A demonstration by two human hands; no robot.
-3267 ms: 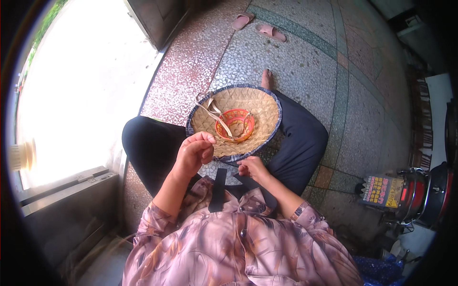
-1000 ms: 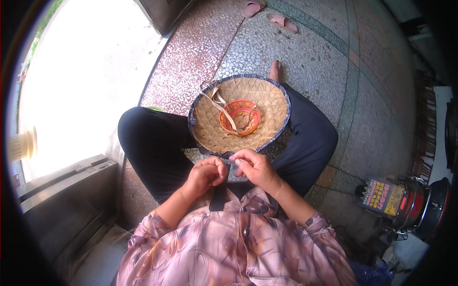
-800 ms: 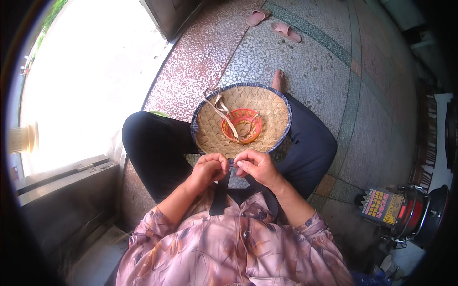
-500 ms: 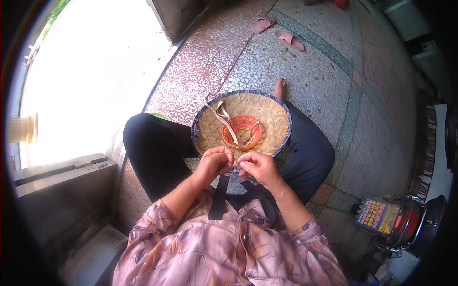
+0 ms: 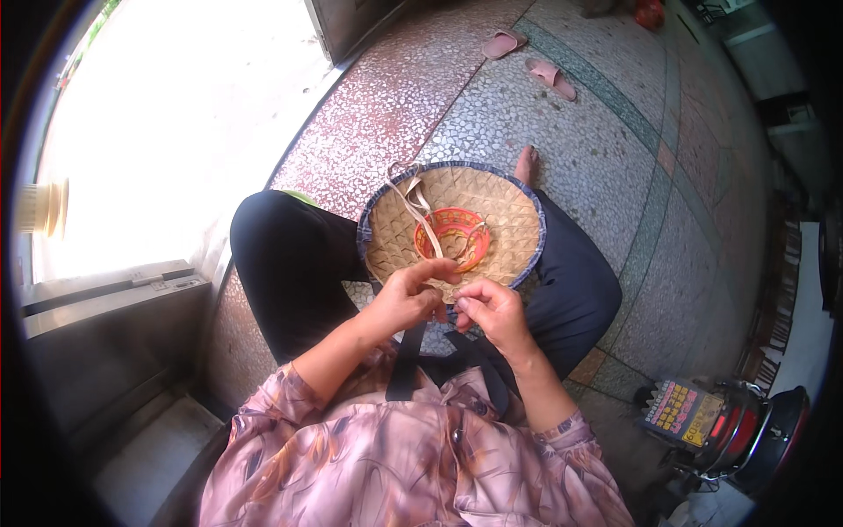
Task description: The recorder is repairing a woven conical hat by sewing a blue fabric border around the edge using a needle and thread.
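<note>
A woven straw hat [image 5: 500,189] with a dark blue cloth-bound rim rests on my lap, its inside turned up. In its middle sits a red and orange woven inner ring [image 5: 474,255], and a pale strap [image 5: 406,204] runs from the far left rim to that ring. My left hand [image 5: 413,292] is over the hat's near edge, fingers stretched out and apart. Just to its right, my right hand [image 5: 492,312] has thumb and forefinger pinched together. Whatever is between those fingertips is too small to make out.
Two pink slippers [image 5: 551,77] lie on the terrazzo floor [image 5: 580,140] ahead. A bright doorway opens at the left, with a metal door panel [image 5: 105,325] beside me. A red and black vehicle-like object [image 5: 733,426] with a yellow plate stands at the lower right.
My left hand has gone from a closed pinch to stretched fingers, reaching a little farther over the hat. My right hand stays pinched and has shifted slightly right. The view has shifted a little.
</note>
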